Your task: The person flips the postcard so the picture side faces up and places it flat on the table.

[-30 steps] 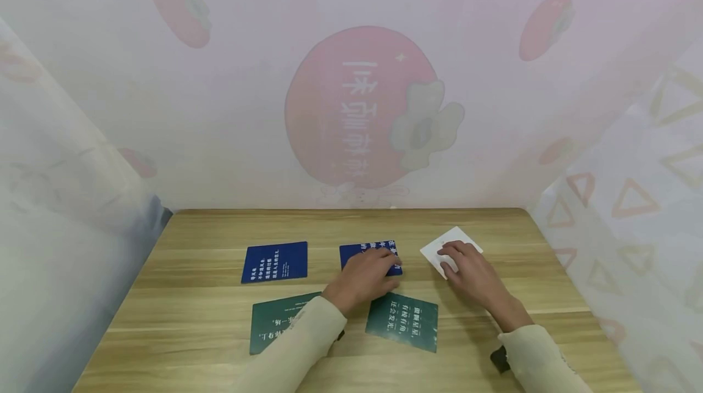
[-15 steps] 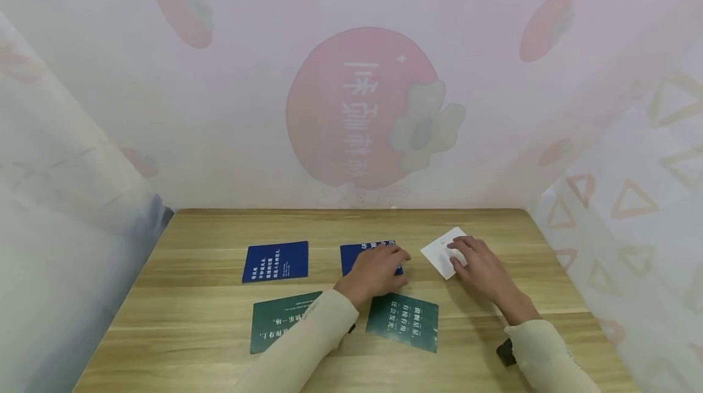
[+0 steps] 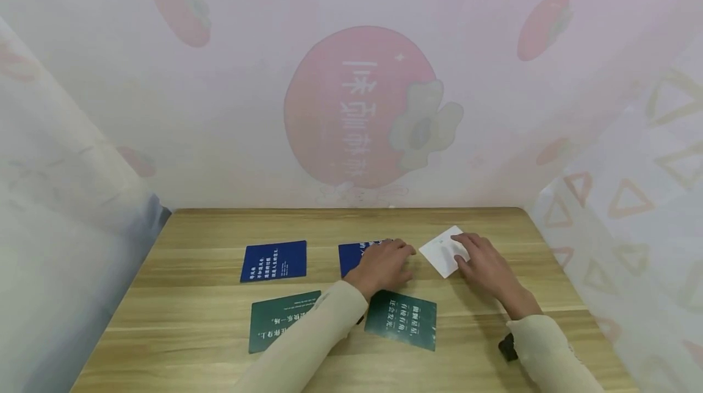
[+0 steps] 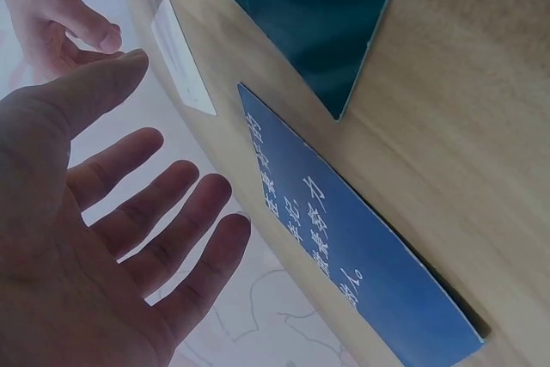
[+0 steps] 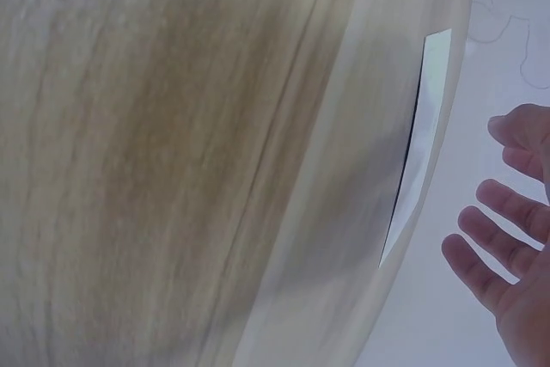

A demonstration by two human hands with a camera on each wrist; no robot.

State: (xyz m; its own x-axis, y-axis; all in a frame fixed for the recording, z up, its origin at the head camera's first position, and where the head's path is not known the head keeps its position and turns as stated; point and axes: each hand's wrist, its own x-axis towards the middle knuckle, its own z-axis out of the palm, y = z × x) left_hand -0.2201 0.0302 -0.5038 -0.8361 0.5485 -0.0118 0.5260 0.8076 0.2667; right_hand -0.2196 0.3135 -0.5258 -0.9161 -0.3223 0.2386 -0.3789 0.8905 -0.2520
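My left hand [image 3: 382,263] hovers over the right part of a blue card [image 3: 349,257] with white writing. Its fingers spread apart and hold nothing in the left wrist view, where most of that blue card [image 4: 335,238] shows. To the right, my right hand [image 3: 487,266] reaches over the right corner of a white card [image 3: 441,254], which lies turned like a diamond. Loosely bent and empty, the right hand's fingers [image 5: 498,242] appear beside the white card [image 5: 418,148] in the right wrist view.
Another blue card [image 3: 274,261] lies at the left of the wooden table [image 3: 472,350]. Nearer are two green cards, one [image 3: 269,326] partly under the left sleeve, the other [image 3: 403,323] right of it. A patterned curtain [image 3: 230,137] hangs behind the table.
My left hand has shifted to the right over the blue card. The right hand has drawn slightly right, uncovering more of the white card. The cards stay in place.
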